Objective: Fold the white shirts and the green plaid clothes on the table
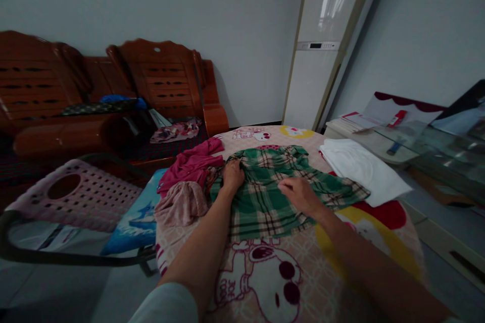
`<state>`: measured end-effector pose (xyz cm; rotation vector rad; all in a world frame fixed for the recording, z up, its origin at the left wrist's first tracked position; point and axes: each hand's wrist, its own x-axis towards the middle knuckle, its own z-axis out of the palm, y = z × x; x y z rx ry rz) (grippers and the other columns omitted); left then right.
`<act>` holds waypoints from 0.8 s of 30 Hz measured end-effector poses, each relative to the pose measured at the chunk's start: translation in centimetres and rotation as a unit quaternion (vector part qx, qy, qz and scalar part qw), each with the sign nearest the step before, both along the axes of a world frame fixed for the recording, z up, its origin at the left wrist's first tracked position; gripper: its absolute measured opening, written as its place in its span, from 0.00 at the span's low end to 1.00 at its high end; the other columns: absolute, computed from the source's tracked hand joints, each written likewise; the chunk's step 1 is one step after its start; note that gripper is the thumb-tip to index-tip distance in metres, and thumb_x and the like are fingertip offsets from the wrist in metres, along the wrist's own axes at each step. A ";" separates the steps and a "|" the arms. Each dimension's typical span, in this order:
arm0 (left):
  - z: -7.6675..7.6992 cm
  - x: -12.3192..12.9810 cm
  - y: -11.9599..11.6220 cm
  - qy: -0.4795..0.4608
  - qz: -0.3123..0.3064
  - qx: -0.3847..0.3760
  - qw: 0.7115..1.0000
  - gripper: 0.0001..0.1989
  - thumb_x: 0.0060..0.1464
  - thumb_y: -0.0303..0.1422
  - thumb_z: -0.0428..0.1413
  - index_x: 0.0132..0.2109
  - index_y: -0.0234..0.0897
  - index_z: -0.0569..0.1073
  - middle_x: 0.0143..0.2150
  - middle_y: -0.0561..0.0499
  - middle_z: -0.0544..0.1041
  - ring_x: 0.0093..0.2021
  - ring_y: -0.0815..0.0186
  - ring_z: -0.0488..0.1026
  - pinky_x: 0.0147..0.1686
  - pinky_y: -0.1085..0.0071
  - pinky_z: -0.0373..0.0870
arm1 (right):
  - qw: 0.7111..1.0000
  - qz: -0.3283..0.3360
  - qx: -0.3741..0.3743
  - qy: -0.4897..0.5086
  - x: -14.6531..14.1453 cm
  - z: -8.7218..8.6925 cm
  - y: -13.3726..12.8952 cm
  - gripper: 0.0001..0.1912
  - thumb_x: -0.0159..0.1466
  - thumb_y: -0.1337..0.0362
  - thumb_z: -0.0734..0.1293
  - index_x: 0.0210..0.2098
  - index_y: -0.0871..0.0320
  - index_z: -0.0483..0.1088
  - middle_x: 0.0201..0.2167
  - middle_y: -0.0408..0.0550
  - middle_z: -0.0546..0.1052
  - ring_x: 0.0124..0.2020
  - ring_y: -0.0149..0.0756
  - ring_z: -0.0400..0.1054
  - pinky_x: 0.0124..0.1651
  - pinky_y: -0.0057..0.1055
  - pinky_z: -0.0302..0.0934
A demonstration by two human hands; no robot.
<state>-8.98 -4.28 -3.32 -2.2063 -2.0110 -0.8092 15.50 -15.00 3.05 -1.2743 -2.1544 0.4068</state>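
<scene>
A green, black and cream plaid shirt (261,207) lies spread on a round table, one sleeve stretching to the right. My left hand (233,176) rests on the shirt's left edge, palm down, its fingers lying over the cloth. Above the middle of the shirt is my right hand (301,196), fingers curled closed; whether cloth is pinched in them is hidden. Left of my left hand are a magenta garment (193,161) and a crumpled pale pink cloth (182,204). A folded white cloth (361,169) lies at the table's right, by the sleeve.
The table has a cartoon-printed cover (303,257). A pink woven chair (83,194) with a blue cushion (138,217) stands left. Behind are wooden armchairs (162,78) and a tall white air conditioner (316,45). A glass-topped stand (447,151) is at right.
</scene>
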 end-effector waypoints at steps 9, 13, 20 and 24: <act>-0.6 -0.2 0.3 -0.045 -0.001 0.023 0.999 0.21 0.50 0.23 0.52 0.52 0.28 0.75 0.52 0.36 0.76 0.54 0.53 0.72 0.58 0.59 0.66 | 0.990 -0.129 0.055 -0.034 -1.2 0.5 13.3 0.14 0.63 0.70 0.60 0.38 0.61 0.78 0.39 0.54 0.81 0.43 0.41 0.73 0.48 0.31 0.62; -0.9 -0.2 0.4 -0.062 -0.001 0.040 0.997 0.20 0.50 0.24 0.53 0.51 0.30 0.75 0.51 0.37 0.76 0.53 0.53 0.72 0.57 0.58 0.67 | 0.985 -0.118 0.011 -0.126 -2.7 -0.9 16.7 0.22 0.56 0.80 0.59 0.44 0.61 0.76 0.50 0.58 0.77 0.52 0.42 0.70 0.56 0.33 0.59; -1.0 -0.3 0.3 -0.103 -0.006 0.069 0.992 0.19 0.48 0.23 0.53 0.48 0.31 0.75 0.49 0.37 0.77 0.52 0.53 0.73 0.56 0.56 0.68 | 0.988 -0.102 0.001 -0.113 -2.0 -1.1 18.0 0.16 0.56 0.77 0.62 0.40 0.61 0.76 0.42 0.54 0.80 0.46 0.41 0.72 0.52 0.33 0.62; 0.1 -0.1 0.3 -0.158 -0.003 0.121 0.980 0.16 0.52 0.23 0.51 0.48 0.33 0.75 0.47 0.40 0.78 0.50 0.55 0.74 0.54 0.56 0.69 | 0.995 -0.039 0.083 -0.024 -0.3 0.3 16.1 0.11 0.58 0.72 0.64 0.37 0.59 0.76 0.38 0.49 0.80 0.41 0.40 0.72 0.48 0.33 0.63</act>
